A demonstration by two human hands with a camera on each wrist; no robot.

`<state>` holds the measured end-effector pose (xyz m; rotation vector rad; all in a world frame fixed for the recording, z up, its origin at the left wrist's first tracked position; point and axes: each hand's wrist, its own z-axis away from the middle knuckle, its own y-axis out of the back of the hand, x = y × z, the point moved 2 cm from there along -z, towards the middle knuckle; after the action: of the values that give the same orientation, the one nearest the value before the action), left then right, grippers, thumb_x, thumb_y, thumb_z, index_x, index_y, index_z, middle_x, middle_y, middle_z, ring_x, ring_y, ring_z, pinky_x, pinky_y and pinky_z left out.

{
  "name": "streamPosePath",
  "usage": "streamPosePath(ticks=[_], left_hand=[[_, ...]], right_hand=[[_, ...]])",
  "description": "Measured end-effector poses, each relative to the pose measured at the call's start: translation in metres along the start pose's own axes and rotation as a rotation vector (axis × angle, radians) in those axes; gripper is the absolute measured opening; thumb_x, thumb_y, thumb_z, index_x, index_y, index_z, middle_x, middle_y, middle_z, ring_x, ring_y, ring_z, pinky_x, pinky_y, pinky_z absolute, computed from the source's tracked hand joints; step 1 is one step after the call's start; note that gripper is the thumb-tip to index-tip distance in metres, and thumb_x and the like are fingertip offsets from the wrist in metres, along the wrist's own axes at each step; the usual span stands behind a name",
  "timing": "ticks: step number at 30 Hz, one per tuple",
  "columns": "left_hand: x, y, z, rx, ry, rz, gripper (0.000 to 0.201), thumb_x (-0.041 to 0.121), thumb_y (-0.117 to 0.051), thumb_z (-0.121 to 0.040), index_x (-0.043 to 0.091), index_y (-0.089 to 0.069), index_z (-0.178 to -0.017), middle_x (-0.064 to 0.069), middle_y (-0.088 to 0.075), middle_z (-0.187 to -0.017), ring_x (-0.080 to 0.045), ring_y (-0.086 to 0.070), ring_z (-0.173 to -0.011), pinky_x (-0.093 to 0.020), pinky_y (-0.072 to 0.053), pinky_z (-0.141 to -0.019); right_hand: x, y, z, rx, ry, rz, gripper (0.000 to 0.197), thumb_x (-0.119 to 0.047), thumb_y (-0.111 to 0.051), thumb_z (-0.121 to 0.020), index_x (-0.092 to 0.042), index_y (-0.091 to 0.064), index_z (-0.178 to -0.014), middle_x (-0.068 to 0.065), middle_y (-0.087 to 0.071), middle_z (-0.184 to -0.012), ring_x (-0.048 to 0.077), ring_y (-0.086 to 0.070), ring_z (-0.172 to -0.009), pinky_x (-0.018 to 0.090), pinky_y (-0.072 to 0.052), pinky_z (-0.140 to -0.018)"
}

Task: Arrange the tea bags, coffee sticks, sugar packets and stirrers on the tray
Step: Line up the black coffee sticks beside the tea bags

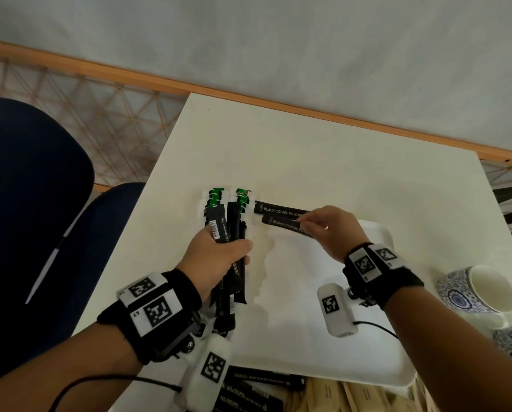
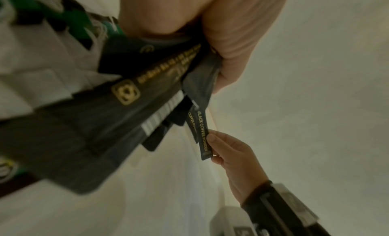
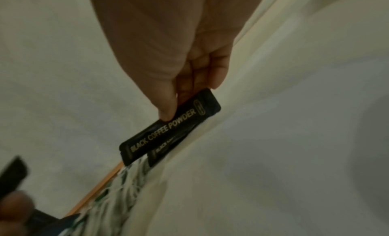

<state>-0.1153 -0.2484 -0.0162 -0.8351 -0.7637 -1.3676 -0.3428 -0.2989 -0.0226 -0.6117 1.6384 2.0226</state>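
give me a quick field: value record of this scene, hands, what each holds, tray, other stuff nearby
left hand: grips a bundle of black coffee sticks with green-tagged tea bags at its far end
right hand: pinches two black coffee powder sticks, text facing up
tray: white, under the right hand; the two sticks are at its far left corner
table: white
near edge: more black sticks and tan packets
cup: blue-patterned, on its side, right of the tray
chair: dark blue, left of the table

Blurred tea bags behind coffee sticks
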Motion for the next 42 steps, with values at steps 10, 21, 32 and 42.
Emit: streamPosePath(ticks=[10,21,32,42], left_hand=[[-0.001,-0.006,0.001,-0.086,0.133,0.146,0.008,-0.002,-0.056,-0.087,0.003,-0.061,-0.09,-0.011,-0.058,-0.071,-0.02,-0.067,-0.065,-0.039,-0.055,-0.069],[0.0,-0.006,0.002,-0.107,0.176,0.153,0.015,-0.001,-0.059,-0.086,0.007,-0.063,-0.074,-0.016,-0.065,-0.072,-0.024,-0.066,-0.067,-0.032,-0.053,-0.054],[-0.003,-0.008,0.004,-0.084,0.148,0.113,0.01,-0.001,-0.062,-0.084,0.007,-0.067,-0.078,-0.016,-0.065,-0.074,-0.027,-0.062,-0.061,-0.03,-0.05,-0.051],[-0.003,-0.009,0.002,-0.04,0.124,0.173,0.007,0.002,-0.067,-0.083,0.006,-0.068,-0.088,-0.008,-0.069,-0.072,-0.021,-0.065,-0.065,-0.034,-0.056,-0.063]], right_hand=[[-0.009,-0.011,-0.033,-0.034,0.025,0.22,0.019,-0.03,-0.056,-0.09,-0.03,-0.072,-0.1,-0.007,-0.053,-0.089,0.016,-0.055,-0.091,0.033,-0.046,-0.081],[-0.012,-0.013,-0.036,-0.012,0.079,0.239,0.007,-0.032,-0.061,-0.087,-0.032,-0.067,-0.091,-0.01,-0.054,-0.085,0.012,-0.052,-0.09,0.026,-0.039,-0.074],[-0.009,-0.02,-0.03,-0.077,0.099,0.234,0.008,-0.026,-0.067,-0.082,-0.028,-0.069,-0.089,-0.01,-0.05,-0.081,0.012,-0.052,-0.082,0.027,-0.043,-0.076],[-0.025,-0.011,-0.012,-0.03,0.109,0.036,0.014,-0.039,-0.065,-0.085,-0.026,-0.071,-0.087,-0.009,-0.064,-0.083,0.008,-0.059,-0.079,0.024,-0.048,-0.074]])
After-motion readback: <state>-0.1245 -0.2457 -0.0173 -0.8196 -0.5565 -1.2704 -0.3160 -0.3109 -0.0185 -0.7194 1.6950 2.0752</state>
